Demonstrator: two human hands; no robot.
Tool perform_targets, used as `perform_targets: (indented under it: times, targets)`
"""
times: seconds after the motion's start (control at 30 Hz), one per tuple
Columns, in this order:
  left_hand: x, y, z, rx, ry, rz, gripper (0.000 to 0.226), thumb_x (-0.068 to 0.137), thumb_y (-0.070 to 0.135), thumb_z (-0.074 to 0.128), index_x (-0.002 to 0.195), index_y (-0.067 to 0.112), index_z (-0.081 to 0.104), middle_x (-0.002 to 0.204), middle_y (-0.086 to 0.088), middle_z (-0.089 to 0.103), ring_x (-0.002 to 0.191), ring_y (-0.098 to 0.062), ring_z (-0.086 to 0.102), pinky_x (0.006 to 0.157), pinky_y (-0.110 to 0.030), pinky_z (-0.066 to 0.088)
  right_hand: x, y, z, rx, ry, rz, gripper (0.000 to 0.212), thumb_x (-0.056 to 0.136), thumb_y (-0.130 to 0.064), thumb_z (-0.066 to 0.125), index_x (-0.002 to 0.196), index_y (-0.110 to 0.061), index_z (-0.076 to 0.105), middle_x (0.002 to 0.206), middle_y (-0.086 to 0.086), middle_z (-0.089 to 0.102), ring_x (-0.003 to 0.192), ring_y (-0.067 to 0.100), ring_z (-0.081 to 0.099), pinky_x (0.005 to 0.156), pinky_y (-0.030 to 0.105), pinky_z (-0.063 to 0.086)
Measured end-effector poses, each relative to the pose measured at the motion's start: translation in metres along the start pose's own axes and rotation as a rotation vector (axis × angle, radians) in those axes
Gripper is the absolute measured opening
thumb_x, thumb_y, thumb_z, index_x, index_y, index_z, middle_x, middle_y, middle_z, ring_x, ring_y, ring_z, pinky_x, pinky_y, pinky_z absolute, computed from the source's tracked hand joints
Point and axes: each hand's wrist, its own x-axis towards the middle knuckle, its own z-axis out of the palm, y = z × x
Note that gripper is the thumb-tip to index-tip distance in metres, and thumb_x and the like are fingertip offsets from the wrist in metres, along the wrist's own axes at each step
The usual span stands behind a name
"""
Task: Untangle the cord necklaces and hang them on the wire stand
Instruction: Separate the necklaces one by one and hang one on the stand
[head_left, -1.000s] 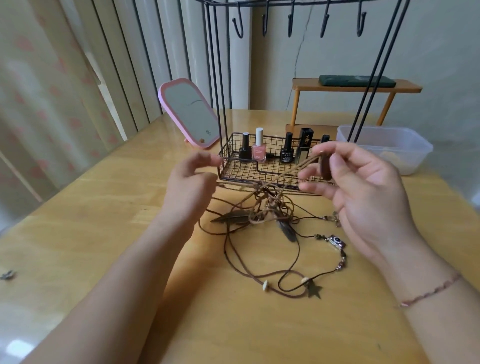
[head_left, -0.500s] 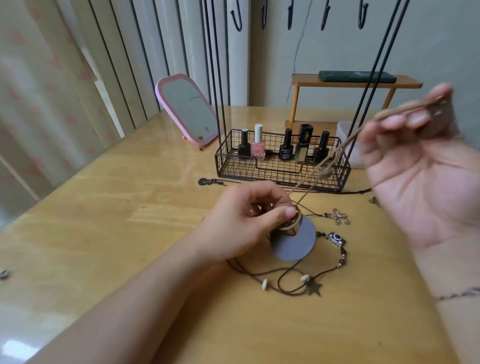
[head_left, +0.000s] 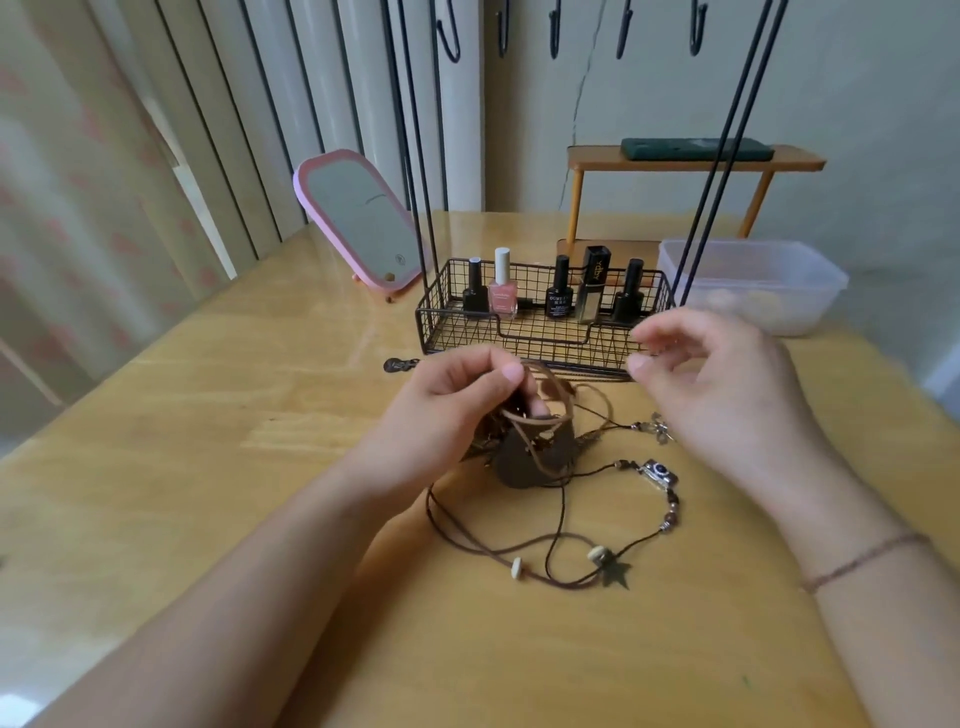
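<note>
Several brown cord necklaces (head_left: 558, 525) lie tangled on the wooden table (head_left: 208, 467) in front of the black wire stand (head_left: 540, 332). The stand's hooks (head_left: 452, 41) hang empty at the top edge. My left hand (head_left: 457, 400) grips the knot of cords above a dark round pendant (head_left: 524, 465), and a tan cord (head_left: 550, 384) loops over its fingers. My right hand (head_left: 722, 384) hovers to the right of the knot with loosely curled, blurred fingers and nothing visible between them. A camera charm (head_left: 657, 473), a star charm (head_left: 618, 571) and a flower charm (head_left: 661, 428) lie on the loose cords.
Several nail polish bottles (head_left: 503, 291) stand in the stand's basket. A pink mirror (head_left: 358, 218) leans at the back left, a clear plastic tub (head_left: 753, 280) sits at the back right, and a small wooden shelf (head_left: 691, 161) stands behind. One small pendant (head_left: 400, 365) lies left of the basket.
My right hand came down from its raised position and no longer holds the tan cord taut. That cord now loops slack over my left hand, which stays on the knot.
</note>
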Motion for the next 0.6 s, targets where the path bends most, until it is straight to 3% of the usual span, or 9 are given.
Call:
perform_targets:
  times: [0.07, 0.13, 0.2, 0.33, 0.43, 0.6]
  targets:
    - [0.0, 0.002, -0.002, -0.072, 0.023, -0.019, 0.024, 0.101, 0.017, 0.047, 0.084, 0.011, 0.063, 0.086, -0.009, 0.072, 0.079, -0.017, 0.068, 0.066, -0.025, 0.053, -0.012, -0.013, 0.004, -0.028, -0.07, -0.142, 0.009, 0.084, -0.031, 0.072, 0.077, -0.029, 0.068, 0.075, -0.012, 0.066, 0.072, 0.005, 0.061, 0.063, 0.027, 0.051]
    - [0.002, 0.001, -0.005, -0.131, 0.062, -0.044, 0.023, 0.101, 0.019, 0.047, 0.085, 0.013, 0.062, 0.091, -0.01, 0.073, 0.079, -0.024, 0.067, 0.067, -0.034, 0.051, -0.021, -0.023, 0.007, -0.007, -0.143, -0.182, 0.025, 0.081, -0.042, 0.067, 0.062, -0.027, 0.065, 0.059, -0.008, 0.063, 0.061, 0.01, 0.061, 0.055, 0.035, 0.051]
    - [0.003, 0.0, -0.008, -0.189, 0.105, -0.08, 0.021, 0.102, 0.019, 0.047, 0.088, 0.013, 0.062, 0.092, -0.01, 0.074, 0.072, -0.023, 0.063, 0.064, -0.034, 0.05, -0.025, -0.027, 0.011, -0.001, -0.181, -0.186, 0.03, 0.078, -0.05, 0.063, 0.057, -0.028, 0.062, 0.056, -0.009, 0.061, 0.059, 0.01, 0.059, 0.054, 0.039, 0.052]
    - [0.004, 0.0, -0.01, -0.374, 0.083, -0.105, 0.023, 0.103, 0.012, 0.043, 0.089, 0.013, 0.061, 0.095, -0.012, 0.074, 0.07, -0.018, 0.069, 0.06, -0.029, 0.057, -0.025, -0.028, 0.02, -0.072, -0.206, -0.132, 0.026, 0.073, -0.059, 0.064, 0.075, -0.034, 0.06, 0.071, -0.015, 0.06, 0.069, 0.003, 0.056, 0.062, 0.034, 0.051]
    - [0.004, 0.001, -0.01, -0.478, 0.052, -0.106, 0.022, 0.103, 0.009, 0.04, 0.09, 0.011, 0.057, 0.098, -0.015, 0.074, 0.074, -0.02, 0.071, 0.059, -0.026, 0.059, -0.025, -0.027, 0.022, -0.064, -0.203, -0.058, 0.036, 0.07, -0.061, 0.071, 0.088, -0.034, 0.057, 0.078, -0.018, 0.056, 0.074, 0.001, 0.053, 0.062, 0.029, 0.045]
    - [0.005, 0.003, -0.011, -0.643, 0.013, -0.16, 0.023, 0.104, 0.009, 0.033, 0.09, 0.012, 0.051, 0.106, -0.02, 0.07, 0.083, -0.028, 0.071, 0.064, -0.038, 0.061, -0.025, -0.025, 0.024, 0.107, -0.197, -0.049, 0.051, 0.062, -0.06, 0.078, 0.103, -0.039, 0.057, 0.095, -0.023, 0.064, 0.085, -0.004, 0.059, 0.064, 0.012, 0.044]
